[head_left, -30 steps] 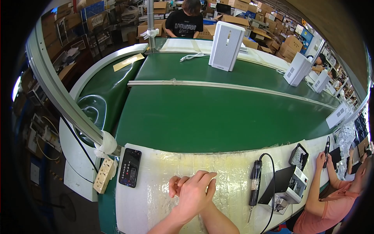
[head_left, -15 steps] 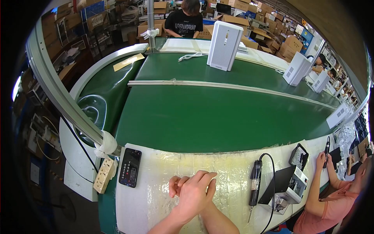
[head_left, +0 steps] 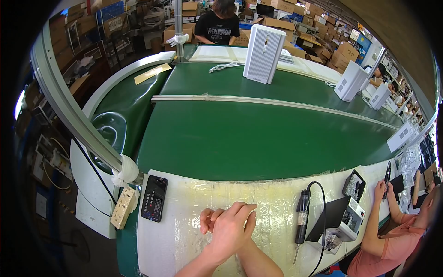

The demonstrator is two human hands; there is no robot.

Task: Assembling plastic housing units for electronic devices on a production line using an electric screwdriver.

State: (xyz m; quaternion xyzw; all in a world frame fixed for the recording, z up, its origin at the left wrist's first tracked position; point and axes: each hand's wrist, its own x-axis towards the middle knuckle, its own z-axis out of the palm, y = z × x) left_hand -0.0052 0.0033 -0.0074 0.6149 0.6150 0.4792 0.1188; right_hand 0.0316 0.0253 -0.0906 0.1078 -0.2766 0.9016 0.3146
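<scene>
My forearms cross at the wrists over the plastic-covered bench edge. My left hand (head_left: 229, 233) lies on top, its fingers loosely bent and apart, pointing up and right, with nothing in them. Beneath it, my right hand (head_left: 208, 218) shows only some loosely curled fingers on the left side; its palm is hidden and no object shows in it. To the left lies a black phone (head_left: 154, 198). On the right, a black electric screwdriver (head_left: 302, 217) with a long bit and a cable rests on the plastic, apart from both hands.
Past the screwdriver are a screw tray (head_left: 354, 185) and a white device with a black flap (head_left: 330, 219). A power strip (head_left: 122, 207) sits left. White tower units (head_left: 264, 53) stand on the green belt (head_left: 258, 138). A co-worker (head_left: 392, 235) holds a tool at right; another person (head_left: 218, 27) is opposite.
The white tower units and the white cable on the far belt lane have shifted slightly left. My hands have not moved.
</scene>
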